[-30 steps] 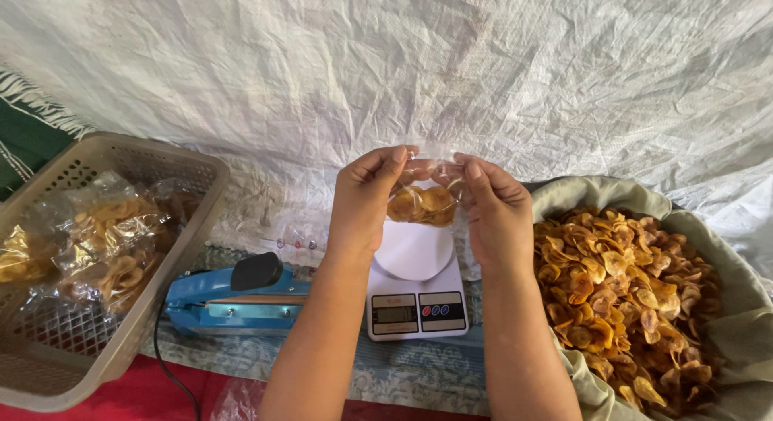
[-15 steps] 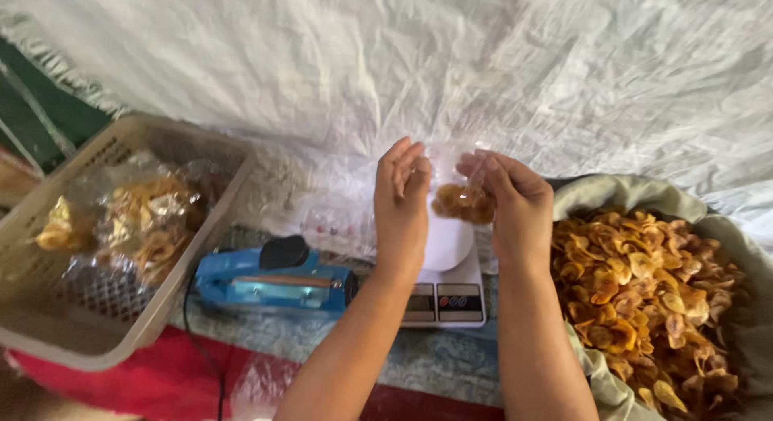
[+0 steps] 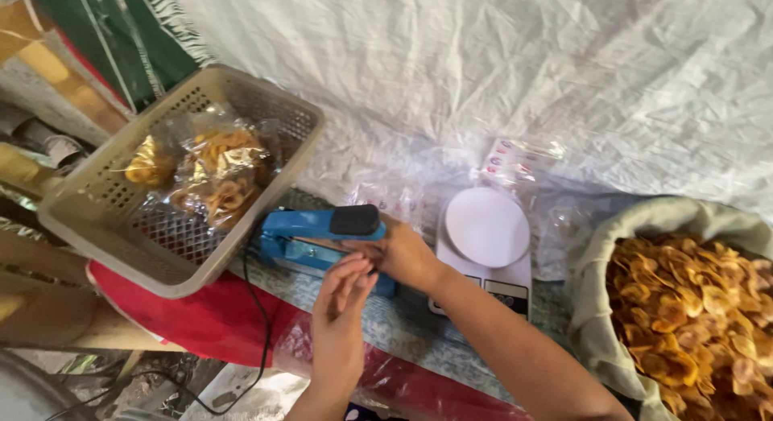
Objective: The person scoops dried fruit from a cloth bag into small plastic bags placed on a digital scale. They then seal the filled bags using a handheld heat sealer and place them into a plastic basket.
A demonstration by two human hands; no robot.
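Observation:
A blue heat sealer (image 3: 310,234) with a black knob lies on the table edge between a basket and a scale. My right hand (image 3: 407,256) reaches across to the sealer's right end, fingers tucked under its arm. My left hand (image 3: 342,308) comes up from below, its straight fingers touching the right hand at the sealer's front. The small clear bag of chips held a moment ago is hidden behind my hands. The white digital scale (image 3: 487,236) has nothing on its round plate.
A beige plastic basket (image 3: 105,228) at the left holds sealed bags of yellow chips (image 3: 217,175). A cloth-lined sack of loose chips (image 3: 692,308) stands at the right. Clear empty bags (image 3: 515,159) lie behind the scale. The sealer's black cord (image 3: 262,324) hangs down over the red cloth.
Both hands came down and left from above the scale to the sealer, taking the bag of chips out of sight. The view has swung left and downward.

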